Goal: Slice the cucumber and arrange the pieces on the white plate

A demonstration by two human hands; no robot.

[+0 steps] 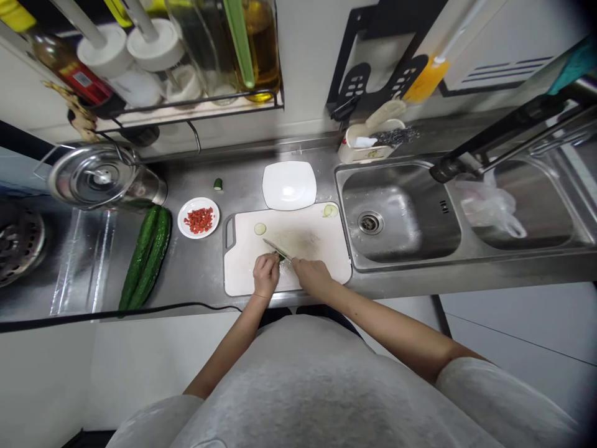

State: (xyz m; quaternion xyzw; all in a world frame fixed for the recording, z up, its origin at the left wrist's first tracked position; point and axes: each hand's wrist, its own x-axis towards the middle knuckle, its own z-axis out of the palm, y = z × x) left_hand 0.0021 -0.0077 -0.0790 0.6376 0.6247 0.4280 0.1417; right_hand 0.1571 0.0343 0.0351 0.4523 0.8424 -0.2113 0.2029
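Observation:
My right hand point(313, 277) is wrapped round the handle of a small knife point(271, 245), its blade pointing to the upper left over the white cutting board point(242, 267). My left hand point(265, 275) is closed, its fingertips by the blade on a small dark-green piece of cucumber point(282, 257), mostly hidden by fingers and knife. A round pale cucumber slice point(260, 229) lies flat at the board's upper left. More thin slices point(330, 211) lie in its upper right corner. A damp greyish patch marks the board's middle.
Behind the board is a white rectangular plate point(289, 185). Leftward are a round plate point(183, 229) of chopped red pieces, a cucumber end point(217, 184), two whole cucumbers point(145, 258) and a steel pot point(93, 177). A double sink point(396, 211) is at right; a black cable point(186, 305) runs along the front edge.

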